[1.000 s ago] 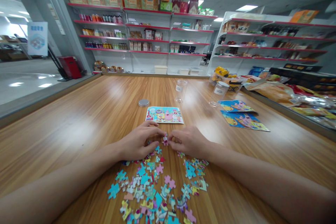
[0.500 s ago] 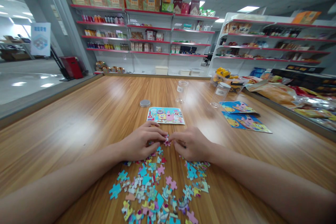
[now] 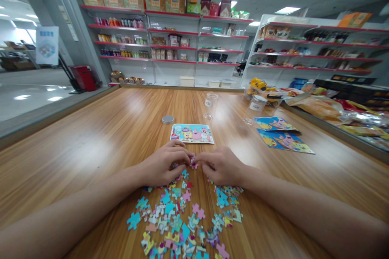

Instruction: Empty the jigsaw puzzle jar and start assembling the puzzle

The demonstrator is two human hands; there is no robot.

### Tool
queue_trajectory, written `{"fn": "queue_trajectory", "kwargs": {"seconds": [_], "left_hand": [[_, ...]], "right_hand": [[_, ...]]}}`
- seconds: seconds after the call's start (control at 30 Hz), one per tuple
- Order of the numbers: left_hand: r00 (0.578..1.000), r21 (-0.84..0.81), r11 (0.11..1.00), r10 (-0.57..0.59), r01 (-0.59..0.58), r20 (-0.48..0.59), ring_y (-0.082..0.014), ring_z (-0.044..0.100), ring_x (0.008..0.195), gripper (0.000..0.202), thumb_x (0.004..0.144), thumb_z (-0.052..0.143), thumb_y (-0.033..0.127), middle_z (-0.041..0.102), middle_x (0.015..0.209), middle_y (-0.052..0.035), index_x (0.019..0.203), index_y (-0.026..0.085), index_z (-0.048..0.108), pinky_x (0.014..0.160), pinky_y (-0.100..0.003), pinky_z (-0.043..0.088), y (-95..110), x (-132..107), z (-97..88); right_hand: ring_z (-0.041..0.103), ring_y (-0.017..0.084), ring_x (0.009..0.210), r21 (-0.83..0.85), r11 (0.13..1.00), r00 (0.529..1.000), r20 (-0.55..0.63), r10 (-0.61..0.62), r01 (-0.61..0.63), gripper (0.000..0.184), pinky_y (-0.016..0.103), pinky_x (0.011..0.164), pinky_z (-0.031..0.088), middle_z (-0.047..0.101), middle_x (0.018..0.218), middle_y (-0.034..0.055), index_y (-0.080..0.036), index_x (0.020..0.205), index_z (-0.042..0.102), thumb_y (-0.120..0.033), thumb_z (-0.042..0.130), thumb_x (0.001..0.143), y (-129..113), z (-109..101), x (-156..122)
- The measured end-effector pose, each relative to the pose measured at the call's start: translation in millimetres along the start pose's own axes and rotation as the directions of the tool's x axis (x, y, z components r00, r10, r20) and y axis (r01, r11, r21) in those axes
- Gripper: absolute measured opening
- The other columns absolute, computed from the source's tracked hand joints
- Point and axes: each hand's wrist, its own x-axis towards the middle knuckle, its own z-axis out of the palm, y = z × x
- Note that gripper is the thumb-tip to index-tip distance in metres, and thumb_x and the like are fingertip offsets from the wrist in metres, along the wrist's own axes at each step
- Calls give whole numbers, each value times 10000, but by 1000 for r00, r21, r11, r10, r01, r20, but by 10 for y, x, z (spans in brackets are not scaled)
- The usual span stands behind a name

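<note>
Small pink-and-white jigsaw pieces (image 3: 193, 165) lie on the table between my two hands, partly covered by fingertips; whether they are joined I cannot tell. From the left, my left hand (image 3: 167, 164) bends its fingers over them and holds their edge. On the other side, my right hand (image 3: 223, 166) is curled, its index fingertip pressed on the same pieces and its thumb tucked below. Many loose jigsaw pieces (image 3: 175, 223) in blue, pink and yellow spread out in front of me. Just beyond the hands lies a cartoon reference picture (image 3: 192, 134).
A silver lid (image 3: 167, 119) and an uncapped clear jar (image 3: 210, 106) stand behind the picture. To the right are a lidded jar (image 3: 255, 109), blue cartoon sheets (image 3: 285, 141) and a clear bin of yellow toys (image 3: 263, 91). Stocked shelves (image 3: 170, 32) line the back.
My right index finger has shifted slightly left and further onto the small pieces. My left hand and the scattered pieces look the same.
</note>
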Motion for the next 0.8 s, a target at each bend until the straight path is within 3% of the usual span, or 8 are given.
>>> {"fn": "queue_trajectory", "kwargs": {"seconds": [0.17,0.33,0.47,0.63,0.8], "left_hand": [[998,-8,998,-61,61,-1,-225,539,1081,167,902,532,104,680,1039,-63,991,187,647,996,-410,450,-2,-15,3],[998,-6,998,-56,56,-9,-230,503,1147,296,908,538,120,657,1088,-70,1184,192,616,1019,-408,451,-35,-37,21],[998,24,998,-61,62,-27,-239,502,1156,342,903,550,132,645,1111,-84,1234,192,608,1025,-422,455,-56,-48,40],[997,54,997,-59,61,-41,-245,512,1163,341,906,555,148,653,1138,-100,1240,177,621,1023,-427,461,-67,-54,51],[999,62,998,22,-20,-35,-217,546,1142,276,928,528,126,703,1177,-48,1138,195,694,1080,-439,407,-85,-35,55]], "right_hand": [[569,131,536,8,1000,1000,-9,19,-19,321,244,529,300,668,621,7,-199,1055,719,-195,485,836,0,-5,7],[558,123,508,23,1000,999,-41,-15,16,312,239,522,309,671,603,1,-229,951,761,-181,484,815,16,-4,4],[566,116,505,48,999,999,-41,-23,25,323,233,516,329,691,623,4,-231,932,771,-167,484,798,20,-5,-6],[578,117,502,78,995,998,-36,-54,57,356,235,512,353,687,607,-1,-252,925,781,-147,472,781,13,-22,-3],[599,110,506,108,987,990,-91,-108,118,339,226,505,370,714,651,-3,-230,894,776,-126,475,778,8,-14,-3]]}}
